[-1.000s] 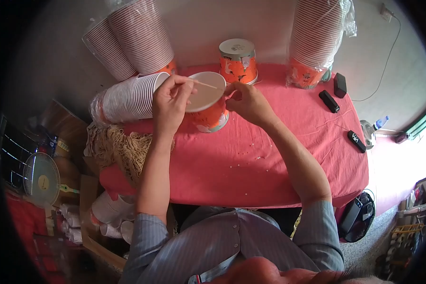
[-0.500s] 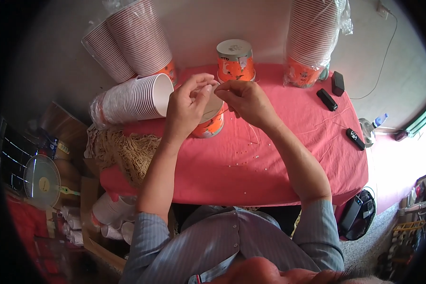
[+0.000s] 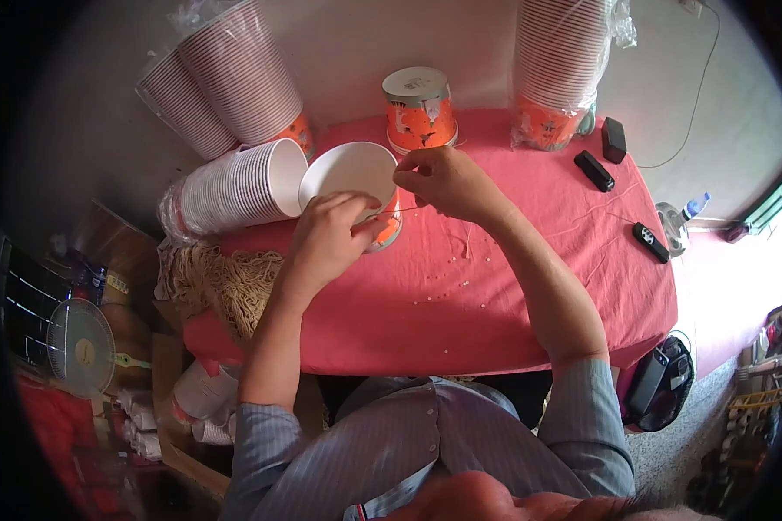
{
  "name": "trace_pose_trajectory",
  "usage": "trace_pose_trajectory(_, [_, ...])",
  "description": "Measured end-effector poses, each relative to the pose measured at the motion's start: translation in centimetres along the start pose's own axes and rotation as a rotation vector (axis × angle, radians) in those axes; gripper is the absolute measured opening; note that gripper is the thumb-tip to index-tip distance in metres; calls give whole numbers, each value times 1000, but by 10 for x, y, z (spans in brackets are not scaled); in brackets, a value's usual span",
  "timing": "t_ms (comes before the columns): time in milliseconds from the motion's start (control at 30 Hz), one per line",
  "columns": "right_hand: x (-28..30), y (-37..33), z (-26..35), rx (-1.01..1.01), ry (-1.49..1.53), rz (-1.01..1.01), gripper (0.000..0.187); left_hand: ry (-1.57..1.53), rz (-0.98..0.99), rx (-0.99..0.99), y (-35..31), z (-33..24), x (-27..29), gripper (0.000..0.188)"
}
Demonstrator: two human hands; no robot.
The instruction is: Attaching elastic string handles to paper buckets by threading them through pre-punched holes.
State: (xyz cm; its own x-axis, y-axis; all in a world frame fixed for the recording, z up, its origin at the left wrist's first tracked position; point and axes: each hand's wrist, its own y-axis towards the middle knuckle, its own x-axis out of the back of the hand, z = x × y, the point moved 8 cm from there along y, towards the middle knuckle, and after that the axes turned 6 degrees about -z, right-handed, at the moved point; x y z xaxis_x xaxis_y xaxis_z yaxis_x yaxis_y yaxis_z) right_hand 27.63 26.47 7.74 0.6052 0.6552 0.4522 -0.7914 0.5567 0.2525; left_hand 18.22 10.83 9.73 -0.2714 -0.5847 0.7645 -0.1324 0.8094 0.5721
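Observation:
A white-lined paper bucket [image 3: 347, 167] with an orange printed outside stands mouth up on the table before me. My left hand [image 3: 332, 230] lies across its near rim, with a gap between thumb and bent fingers. To the right of the bucket, my right hand [image 3: 439, 181] is closed in a pinch on a thin cord; its fingertips are partly hidden. A stretch of the cord [image 3: 401, 211] runs from the right hand to the bucket's side near my left thumb. What the left fingertips touch inside the rim is hard to see.
The table [image 3: 530, 260] has a red cloth with several small beads [image 3: 463, 283]. A bundle of beige cords [image 3: 235, 282] and a lying stack of buckets [image 3: 235, 187] are at left. An upturned bucket [image 3: 420, 113] and a wrapped stack [image 3: 556, 78] stand behind; black devices [image 3: 594, 171] lie right.
My left hand has moved down and left, away from the right hand, uncovering the bucket's open mouth. The right hand stays pinched, nearly in place. The view has shifted slightly.

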Motion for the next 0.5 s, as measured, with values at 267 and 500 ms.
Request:
trace_pose_trajectory(267, [-14,-1,5,145,-34,9,29,-71,-108,87,-17,0,10,19])
trace_pose_trajectory(500, [-27,6,-12,177,-53,43,23,-264,-274,150,-25,10,13,18])
